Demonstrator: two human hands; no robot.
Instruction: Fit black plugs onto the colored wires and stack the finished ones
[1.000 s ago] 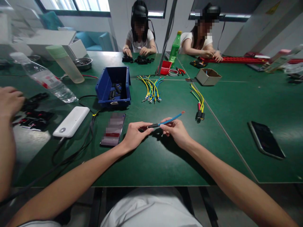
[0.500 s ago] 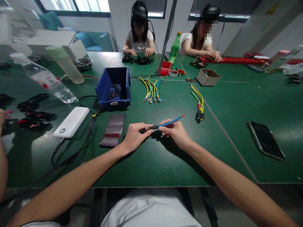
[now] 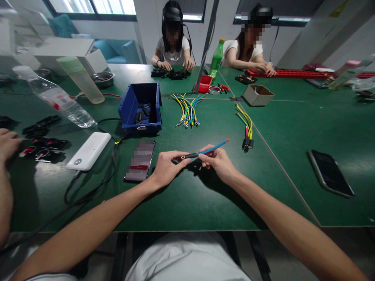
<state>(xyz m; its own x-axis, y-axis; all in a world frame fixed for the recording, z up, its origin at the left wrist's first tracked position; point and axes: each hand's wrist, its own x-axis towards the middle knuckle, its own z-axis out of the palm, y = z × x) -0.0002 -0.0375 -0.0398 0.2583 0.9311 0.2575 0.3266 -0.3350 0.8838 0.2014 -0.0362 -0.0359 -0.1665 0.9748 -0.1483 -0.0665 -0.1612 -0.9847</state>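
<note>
A short blue wire (image 3: pixel 215 147) slants between my hands above the green table. Its far end shows bare copper. A black sleeve (image 3: pixel 192 155) covers its near end, where a ring terminal (image 3: pixel 183 157) pokes out. My left hand (image 3: pixel 166 167) pinches the sleeve by the terminal, fingers closed. My right hand (image 3: pixel 219 163) is closed on the blue wire where it leaves the sleeve. Beyond my hands lies a bunch of yellow, blue and green wires (image 3: pixel 190 110) with ring terminals. Several wires with black sleeves (image 3: pixel 248 124) lie farther right.
A blue bin (image 3: pixel 140 128) holds several black sleeves. Left are a phone (image 3: pixel 140 160), a white power bank (image 3: pixel 89 151) with cables, and bottles. Another phone (image 3: pixel 330 172) lies right. A cardboard box (image 3: pixel 258 97) stands behind. A co-worker's hand (image 3: pixel 8 144) shows at the left edge; two people sit opposite.
The ring terminal shows more clearly at the sleeve's end. The wire and my right hand have shifted slightly right, its tip a little higher. At the left edge, a co-worker's hand has come further into view.
</note>
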